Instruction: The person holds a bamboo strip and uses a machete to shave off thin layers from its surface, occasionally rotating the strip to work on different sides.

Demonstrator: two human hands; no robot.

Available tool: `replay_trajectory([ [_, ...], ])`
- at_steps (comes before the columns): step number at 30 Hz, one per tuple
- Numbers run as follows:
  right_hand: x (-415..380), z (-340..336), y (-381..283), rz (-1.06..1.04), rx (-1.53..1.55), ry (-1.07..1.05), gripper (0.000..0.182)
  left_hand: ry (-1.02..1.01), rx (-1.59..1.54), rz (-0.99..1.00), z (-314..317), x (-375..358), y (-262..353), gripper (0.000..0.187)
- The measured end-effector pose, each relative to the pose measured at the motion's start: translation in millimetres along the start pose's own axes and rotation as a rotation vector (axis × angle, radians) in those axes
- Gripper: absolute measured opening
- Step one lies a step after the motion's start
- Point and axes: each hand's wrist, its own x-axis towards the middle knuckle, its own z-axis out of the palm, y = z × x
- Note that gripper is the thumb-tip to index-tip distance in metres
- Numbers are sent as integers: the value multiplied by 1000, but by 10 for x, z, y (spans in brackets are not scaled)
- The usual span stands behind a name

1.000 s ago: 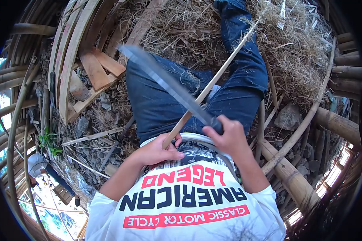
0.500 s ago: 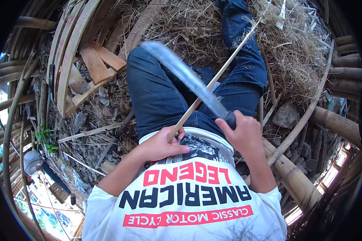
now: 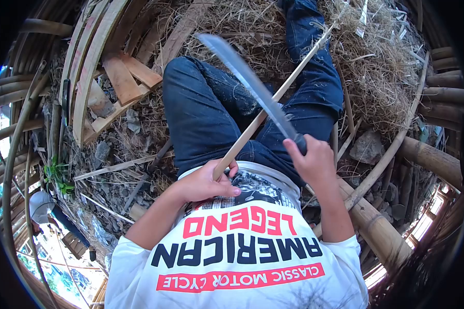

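My left hand (image 3: 203, 183) is wrapped tight around the near end of a long bamboo strip (image 3: 273, 100), thumb on top, held close against my shirt (image 3: 237, 247); from that fist the strip runs up and away to the right, across my jeans (image 3: 201, 118), and its far tip reaches into the heap of dry shavings (image 3: 381, 67) beyond my right knee. My right hand (image 3: 312, 162) is clenched on the handle of a long knife (image 3: 247, 82), and the blade angles up and to the left from that fist, crossing over the strip just ahead of my knuckles. Judging by the pale, even face of the strip and the mass of fibres piled beyond both hands, I reckon much of the shaving on this piece is done, but I cannot say how much thinning is left: the surface under the blade is too small to read. Whether the edge is biting into the strip or only lying over it I cannot tell, since the blade covers the crossing. The knife handle is wholly buried in my right fist, and the strip's near end vanishes inside my left. Left of my left hand lie short offcut planks (image 3: 126, 77) and curved bamboo slats (image 3: 87, 62); right of my right hand thick bamboo poles (image 3: 376, 226) run off into the dark rim, where the lens cuts everything off.
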Motion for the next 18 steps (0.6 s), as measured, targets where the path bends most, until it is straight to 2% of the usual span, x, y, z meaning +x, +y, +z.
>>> replay_trajectory([
  [3,-176,175,-132,-154,30,-81,61,3,-87,-75,-23,6,13,40],
  [6,-181,207,-228,-179,-8,-148,52,3,-194,-99,-36,-22,-11,40],
  [9,-79,197,-141,-202,-4,-148,53,39,-136,-54,-37,-23,-64,40],
  [11,-27,181,-56,-196,-140,-83,62,-23,-192,-27,-50,-20,-80,39],
  [14,193,25,224,74,-82,-38,63,-42,-213,5,-65,-24,-158,39],
  [15,274,-13,368,117,-100,37,62,-42,-214,1,-48,-24,-132,39],
  [18,387,-126,534,94,-86,67,60,16,-155,-70,1,0,-5,39],
])
